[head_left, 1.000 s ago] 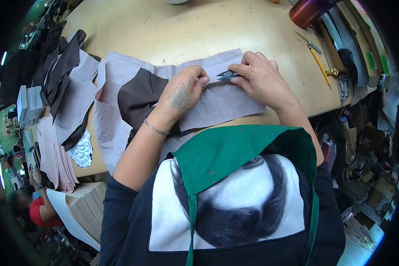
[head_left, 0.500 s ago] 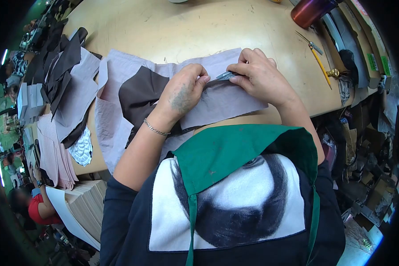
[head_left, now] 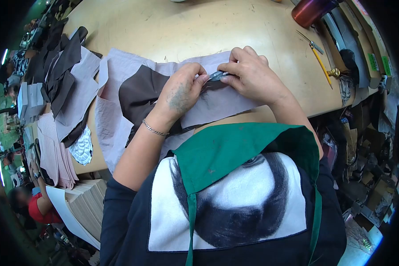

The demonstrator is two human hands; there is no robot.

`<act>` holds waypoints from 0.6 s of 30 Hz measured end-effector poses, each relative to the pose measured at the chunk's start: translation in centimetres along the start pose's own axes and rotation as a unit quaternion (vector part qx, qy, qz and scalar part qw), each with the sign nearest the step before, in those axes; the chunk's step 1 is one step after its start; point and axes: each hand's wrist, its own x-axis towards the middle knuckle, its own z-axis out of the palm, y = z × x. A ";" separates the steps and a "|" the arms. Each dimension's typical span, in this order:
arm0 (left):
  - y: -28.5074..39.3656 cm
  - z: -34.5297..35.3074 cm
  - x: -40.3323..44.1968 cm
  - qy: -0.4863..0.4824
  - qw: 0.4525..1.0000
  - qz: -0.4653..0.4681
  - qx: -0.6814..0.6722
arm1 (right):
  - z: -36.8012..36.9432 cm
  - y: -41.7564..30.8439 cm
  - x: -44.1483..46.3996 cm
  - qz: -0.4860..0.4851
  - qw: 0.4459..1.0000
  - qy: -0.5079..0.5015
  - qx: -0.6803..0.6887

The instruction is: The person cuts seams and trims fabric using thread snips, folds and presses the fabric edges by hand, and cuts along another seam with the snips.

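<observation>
My left hand (head_left: 184, 88) is closed in a pinch at the edge of a dark brown fabric piece (head_left: 139, 91) lying on lavender-grey fabric (head_left: 230, 99). Close beside its fingertips, my right hand (head_left: 252, 77) grips small grey-blue thread snips (head_left: 217, 76) between thumb and fingers. The snips point left and their tip meets the left fingertips, so the exact cutting spot is hidden. Under both hands the lavender-grey cloth spreads over the table, with a lower flap hanging towards me.
The wooden table (head_left: 133, 26) carries heaped dark and grey fabric (head_left: 66, 75) at left. At right are a red-purple bottle (head_left: 308, 13), a yellow pencil (head_left: 320, 64) and an awl-like tool (head_left: 310, 42). A person in a red sleeve (head_left: 42, 208) is at far left.
My right hand has moved left with the snips, bringing them up against my left fingertips. My left hand stays nearly in place.
</observation>
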 end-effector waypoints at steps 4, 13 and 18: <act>0.0 -0.1 0.0 0.000 1.000 0.003 0.004 | -0.1 -0.3 0.1 -0.002 1.000 -0.002 0.000; 0.1 -0.1 0.1 -0.001 1.000 0.013 0.011 | 0.2 0.1 -0.1 0.004 1.000 -0.003 0.020; -0.1 0.0 0.1 -0.002 1.000 0.006 -0.007 | 0.2 0.0 0.0 0.002 1.000 -0.006 0.019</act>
